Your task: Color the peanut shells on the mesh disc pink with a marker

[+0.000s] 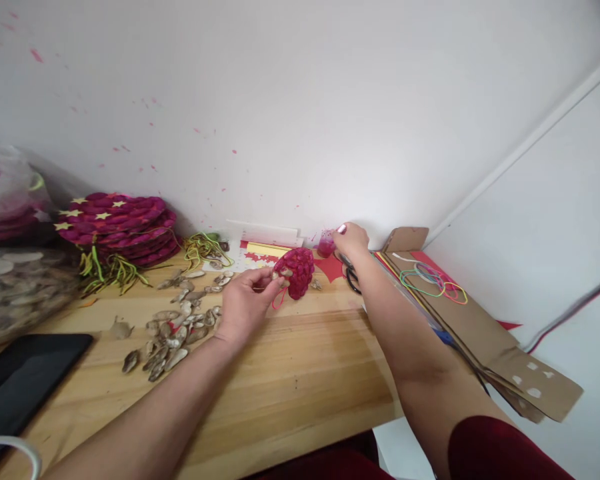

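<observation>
A white wall [380,100], flecked with pink spots [36,55], rises behind the wooden bench's far edge [355,303]; beyond its right edge stands another white surface [580,193], bordered by a pale strip [525,142].

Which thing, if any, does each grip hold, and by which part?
Left grip: the magenta piece, by its left edge. Right grip, beside the pink cup: cannot be told.

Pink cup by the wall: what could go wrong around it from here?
1. The right hand is right at the pink cup, so a bump might tip it toward the red sheet in front; whether it holds liquid is unclear.
2. Pink spots mark the wall, so more spatter seems possible.
3. The left hand holds the small magenta piece near its edge, so it could slip.
</observation>
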The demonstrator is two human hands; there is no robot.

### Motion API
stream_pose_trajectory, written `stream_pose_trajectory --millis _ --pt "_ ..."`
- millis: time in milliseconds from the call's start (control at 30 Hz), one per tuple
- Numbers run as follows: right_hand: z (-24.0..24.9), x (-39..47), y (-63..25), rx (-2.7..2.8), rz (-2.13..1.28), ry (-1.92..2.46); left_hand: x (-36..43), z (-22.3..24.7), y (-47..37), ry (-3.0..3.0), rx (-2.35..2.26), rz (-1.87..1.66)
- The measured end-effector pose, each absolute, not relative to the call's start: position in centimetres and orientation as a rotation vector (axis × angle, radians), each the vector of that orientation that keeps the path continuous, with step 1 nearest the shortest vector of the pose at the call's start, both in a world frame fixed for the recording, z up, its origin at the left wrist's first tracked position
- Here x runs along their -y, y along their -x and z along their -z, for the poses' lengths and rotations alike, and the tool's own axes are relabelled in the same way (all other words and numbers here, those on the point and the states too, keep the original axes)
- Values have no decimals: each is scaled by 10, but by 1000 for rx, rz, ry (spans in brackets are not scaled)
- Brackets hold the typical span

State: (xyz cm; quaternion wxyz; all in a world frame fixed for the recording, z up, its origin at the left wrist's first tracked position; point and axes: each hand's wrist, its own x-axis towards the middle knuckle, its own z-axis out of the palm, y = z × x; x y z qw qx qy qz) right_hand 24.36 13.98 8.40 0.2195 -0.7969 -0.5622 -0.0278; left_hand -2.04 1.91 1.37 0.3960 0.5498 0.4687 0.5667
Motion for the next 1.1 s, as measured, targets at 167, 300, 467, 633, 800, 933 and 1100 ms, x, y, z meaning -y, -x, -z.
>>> stream_pose_trajectory --millis 167,300,467,633,800,933,1100 --pt "-90 -131 -240 1513 95 2134 -20 -13 19 -1390 -1197 -1448" --pt "-93 -117 -240 1445 114 2071 -18 -16 19 -1339 -1179 -1427" --pt "-98 -74 -233 1299 54 1718 -17 -19 17 -1325 -1138 -1438" --pt "-101 -14 -192 1363 -238 1271 -16 -18 17 -1315 -1132 -1442" --pt "-91 18 -154 1572 -152 1204 -13 -18 17 -1417 -1138 -1478" --pt "-82 19 -148 1626 -86 1142 -11 -20 18 -1472 -1154 -1485" --pt "-80 18 -150 1603 -78 1157 -10 -21 17 -1481 -1142 -1492"
